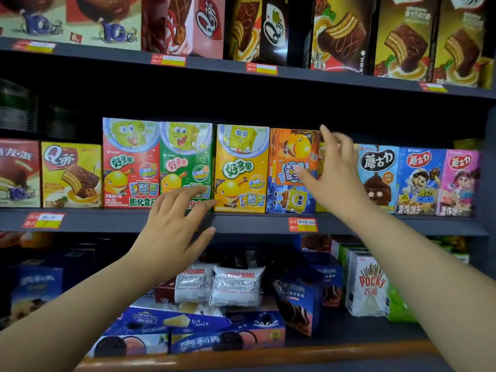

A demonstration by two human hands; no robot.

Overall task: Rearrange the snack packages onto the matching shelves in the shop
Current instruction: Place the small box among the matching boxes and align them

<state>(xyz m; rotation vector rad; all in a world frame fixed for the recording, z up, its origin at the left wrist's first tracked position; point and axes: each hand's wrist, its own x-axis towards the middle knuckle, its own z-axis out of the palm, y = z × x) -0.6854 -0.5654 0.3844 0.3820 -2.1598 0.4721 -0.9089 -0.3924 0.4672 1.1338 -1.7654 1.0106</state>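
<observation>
Both hands are spread and hold nothing: the left hand [171, 226] at centre, the right hand [332, 173] against the orange-blue box [291, 167] at centre-right. If nudged sideways, neighbouring boxes could topple.

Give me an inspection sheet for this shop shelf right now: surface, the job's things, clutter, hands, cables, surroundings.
Surface: dark grey middle shelf with price tags on its front edge.
Job's things: red box, green box, yellow box and orange-blue box stand upright in a row.
Clutter: white packets and blue cookie boxes piled loosely on the lower shelf.
Hands: left hand open, fingers spread before the green box; right hand open at the orange-blue box's right edge, contact unclear.
Cables: nothing seen.
Surroundings: chocolate cake boxes on the top shelf; Pocky box lower right.
</observation>
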